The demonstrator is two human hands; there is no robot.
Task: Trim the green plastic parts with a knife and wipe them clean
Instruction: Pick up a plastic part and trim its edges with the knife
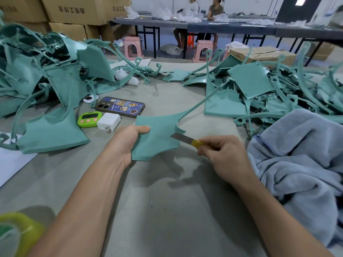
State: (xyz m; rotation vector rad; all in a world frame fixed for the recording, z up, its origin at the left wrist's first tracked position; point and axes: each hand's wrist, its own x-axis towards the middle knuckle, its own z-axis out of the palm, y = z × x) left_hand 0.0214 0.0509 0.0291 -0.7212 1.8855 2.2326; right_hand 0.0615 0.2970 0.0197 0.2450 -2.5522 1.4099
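Left hand [128, 140] gripping green plastic part [155, 140], fingers hiding beneath it, right hand [221, 153] at 3 o'clock clamping yellow utility knife [187, 140], handle mostly hiding in fist, blade touching the part's edge

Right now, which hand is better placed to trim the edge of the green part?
The right hand: it grips the yellow knife, blade at the green part's right edge, while the left hand holds that part.
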